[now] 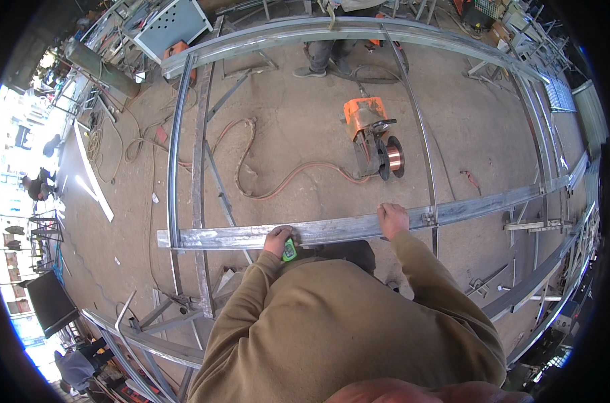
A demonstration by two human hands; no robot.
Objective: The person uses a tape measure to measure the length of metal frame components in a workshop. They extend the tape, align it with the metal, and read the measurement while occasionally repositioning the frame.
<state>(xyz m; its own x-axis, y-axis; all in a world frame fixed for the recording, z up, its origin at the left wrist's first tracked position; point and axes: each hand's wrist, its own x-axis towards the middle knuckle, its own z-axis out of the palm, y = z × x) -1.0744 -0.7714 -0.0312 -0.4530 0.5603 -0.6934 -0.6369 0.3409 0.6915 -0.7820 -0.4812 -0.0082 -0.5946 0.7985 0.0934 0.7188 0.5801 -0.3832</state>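
Note:
A long grey metal beam (338, 229) runs across in front of my body. My left hand (277, 241) is closed at its near edge, holding a small green tape measure (289, 250) against that side. Farther right, my right hand (393, 221) grips the same beam from above, its fingers curled over the metal. The beam forms the near side of a large rectangular frame; a far rail (358, 30) and a left crossbar (178, 148) belong to it. Just right of my right hand, a thin crossbar (422, 127) meets the beam.
Inside the frame, an orange wire feeder (365, 114) with a copper wire spool (394, 158) sits on the concrete floor. A hose (251, 195) snakes left from it. Another person's legs (328, 54) are beyond the far rail. A gas cylinder (100, 67) lies at the far left.

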